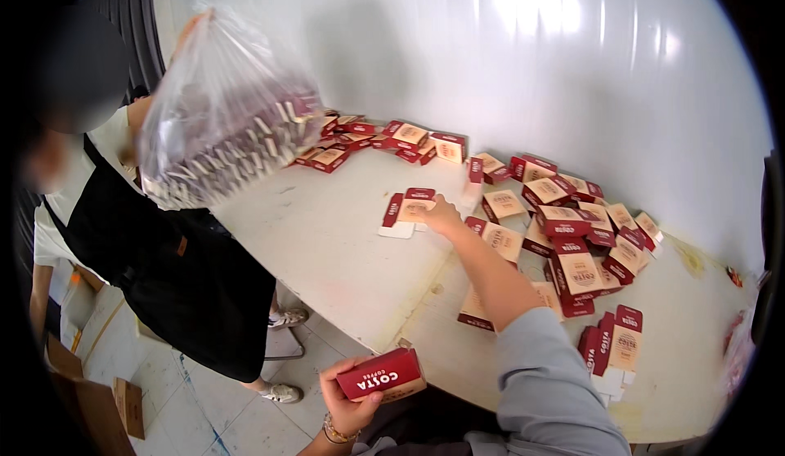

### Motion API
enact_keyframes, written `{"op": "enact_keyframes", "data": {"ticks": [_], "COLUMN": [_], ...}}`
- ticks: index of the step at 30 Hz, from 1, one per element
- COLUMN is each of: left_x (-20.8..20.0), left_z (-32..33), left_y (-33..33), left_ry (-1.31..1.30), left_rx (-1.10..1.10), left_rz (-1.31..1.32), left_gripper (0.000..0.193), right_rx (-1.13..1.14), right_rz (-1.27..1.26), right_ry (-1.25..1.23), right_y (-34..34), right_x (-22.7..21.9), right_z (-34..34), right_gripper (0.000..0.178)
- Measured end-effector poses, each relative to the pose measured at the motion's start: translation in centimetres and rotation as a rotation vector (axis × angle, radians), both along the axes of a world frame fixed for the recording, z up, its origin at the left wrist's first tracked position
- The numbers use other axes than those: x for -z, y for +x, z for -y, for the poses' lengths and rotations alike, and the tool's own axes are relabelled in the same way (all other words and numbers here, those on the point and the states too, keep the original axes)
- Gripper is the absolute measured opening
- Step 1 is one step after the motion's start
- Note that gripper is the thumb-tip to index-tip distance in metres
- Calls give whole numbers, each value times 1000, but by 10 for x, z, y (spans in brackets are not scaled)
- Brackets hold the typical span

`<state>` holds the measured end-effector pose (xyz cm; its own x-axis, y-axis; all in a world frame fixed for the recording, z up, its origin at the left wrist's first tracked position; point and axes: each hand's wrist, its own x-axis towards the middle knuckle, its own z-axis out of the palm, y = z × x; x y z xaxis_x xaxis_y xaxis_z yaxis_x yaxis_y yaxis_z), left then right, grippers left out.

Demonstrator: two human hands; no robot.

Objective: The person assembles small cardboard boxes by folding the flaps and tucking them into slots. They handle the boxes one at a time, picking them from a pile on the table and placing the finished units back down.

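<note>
In my left hand point(347, 399), near the table's front edge, I hold a small closed carton point(383, 374), dark red on one long face and tan on the other. My right arm stretches across the table. At its end my right hand point(442, 215) has its fingers closed at the right edge of an open carton point(414, 207) in red and tan. White flaps of that carton stick out toward me on the tabletop. The fingertips are partly hidden.
Several red and tan cartons point(564, 219) lie heaped on the white table point(327, 219) to the right, with more point(409, 135) along the wall. Flattened cartons point(617, 342) lie at the right front. At left a person in a black apron point(163, 260) holds up a clear bag point(237, 121) of packed items.
</note>
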<state>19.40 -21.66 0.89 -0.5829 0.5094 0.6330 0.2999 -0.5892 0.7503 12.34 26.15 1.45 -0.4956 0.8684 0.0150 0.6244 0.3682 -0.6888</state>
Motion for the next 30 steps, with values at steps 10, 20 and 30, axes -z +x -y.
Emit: {"op": "enact_keyframes", "data": {"ticks": [10, 20, 30], "left_x": [45, 63, 31], "left_z": [23, 28, 51], "left_y": [-61, -80, -59], "left_ry": [-137, -138, -37], "left_rx": [-246, -209, -43], "left_rz": [195, 167, 101], "left_gripper": [82, 77, 76], "right_rx": [413, 312, -29], "right_rz": [301, 312, 353], "right_ry": [9, -252, -201], "right_y": [-132, -165, -136], "right_x": [70, 86, 135], "right_z": [-19, -46, -127], "right_gripper": [111, 93, 58]}}
